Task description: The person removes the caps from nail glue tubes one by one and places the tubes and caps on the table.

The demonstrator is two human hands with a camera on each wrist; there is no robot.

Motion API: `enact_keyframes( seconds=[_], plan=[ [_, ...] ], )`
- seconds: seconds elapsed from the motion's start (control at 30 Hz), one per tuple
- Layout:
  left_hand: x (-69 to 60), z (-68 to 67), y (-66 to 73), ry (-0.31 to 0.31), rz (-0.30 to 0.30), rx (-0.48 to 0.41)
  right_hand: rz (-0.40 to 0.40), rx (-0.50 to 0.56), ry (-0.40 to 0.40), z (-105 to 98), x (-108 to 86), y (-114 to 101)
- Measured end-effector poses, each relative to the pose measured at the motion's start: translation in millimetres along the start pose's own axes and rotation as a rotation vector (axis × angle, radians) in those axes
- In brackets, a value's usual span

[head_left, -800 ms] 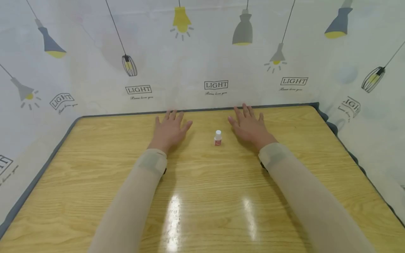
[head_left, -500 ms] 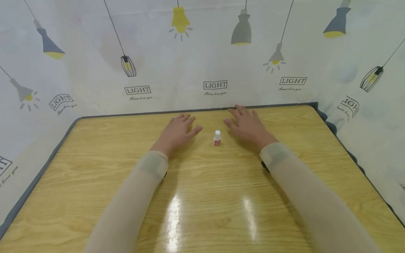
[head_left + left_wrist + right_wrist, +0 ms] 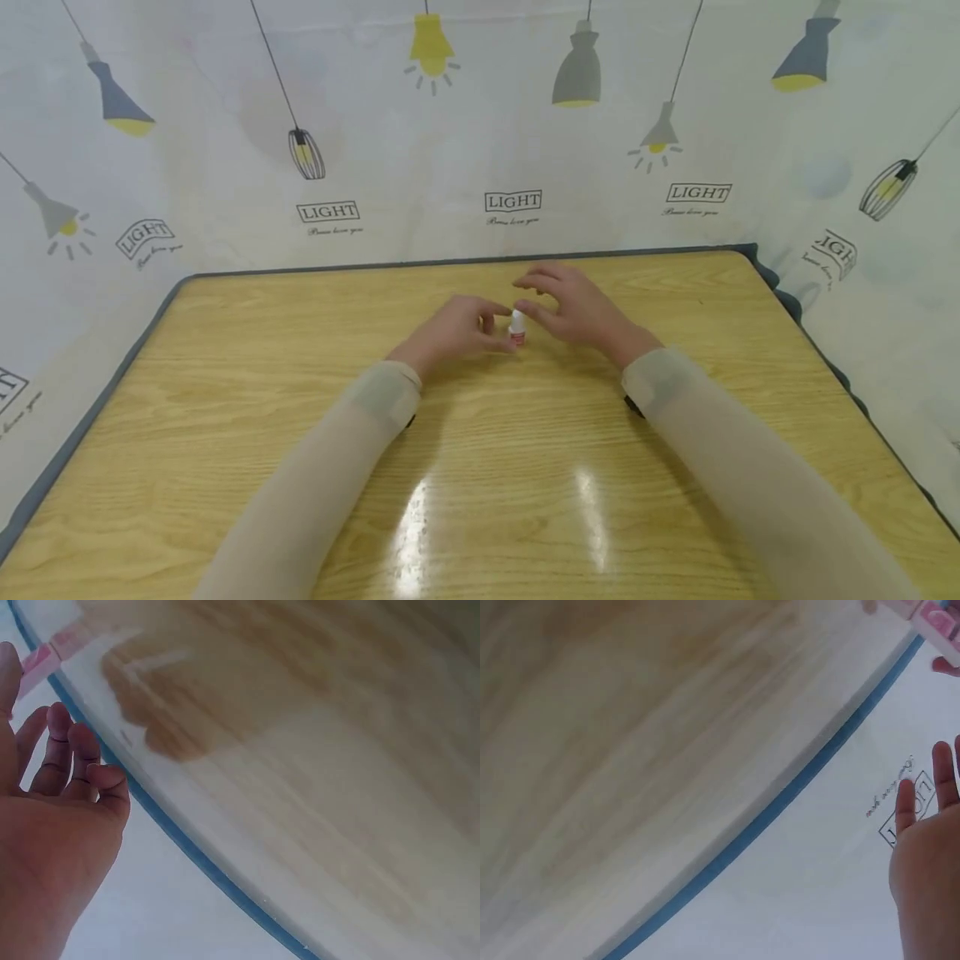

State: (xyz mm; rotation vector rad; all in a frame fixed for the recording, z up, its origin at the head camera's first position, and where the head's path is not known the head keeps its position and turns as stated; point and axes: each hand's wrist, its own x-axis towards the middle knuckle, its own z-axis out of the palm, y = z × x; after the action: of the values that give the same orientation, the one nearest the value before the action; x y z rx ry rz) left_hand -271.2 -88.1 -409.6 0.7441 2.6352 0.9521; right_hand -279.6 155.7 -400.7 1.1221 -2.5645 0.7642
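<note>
A wood-grain tabletop (image 3: pixel 517 500) extended below a lamp-printed backdrop (image 3: pixel 405 167). On it, slightly right of the frame's centre, a small white-topped, red-labelled bottle (image 3: pixel 517 335) stood upright between the part-open left hand (image 3: pixel 459 325), whose bent fingers and thumb were close about it, contact indeterminable, and the part-open right hand (image 3: pixel 570 308), thumb near the bottle's top, fingers apart, gripping nothing; pale sleeves (image 3: pixel 315 475) ran toward the lower corners.
</note>
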Motion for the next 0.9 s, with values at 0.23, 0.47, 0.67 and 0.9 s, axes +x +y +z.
enact_keyframes(
  seconds=[0.23, 0.47, 0.67, 0.9],
  plan=[
    [1.6, 5.6, 3.8, -0.034, -0.047, -0.058, 0.008, 0.122, -0.014, 0.1, -4.4, -4.0],
    [1.3, 7.6, 6.4, -0.05, -0.094, -0.101, 0.028, 0.11, -0.039, 2.6, -5.1, -3.6],
    [0.4, 8.5, 6.7, -0.047, -0.101, -0.098, 0.034, 0.08, -0.073, 4.3, -3.1, -10.1],
    [-8.0, 6.4, 0.1, -0.044, -0.095, -0.041, 0.03, 0.122, -0.091, 10.0, -1.7, -18.5]
  ],
)
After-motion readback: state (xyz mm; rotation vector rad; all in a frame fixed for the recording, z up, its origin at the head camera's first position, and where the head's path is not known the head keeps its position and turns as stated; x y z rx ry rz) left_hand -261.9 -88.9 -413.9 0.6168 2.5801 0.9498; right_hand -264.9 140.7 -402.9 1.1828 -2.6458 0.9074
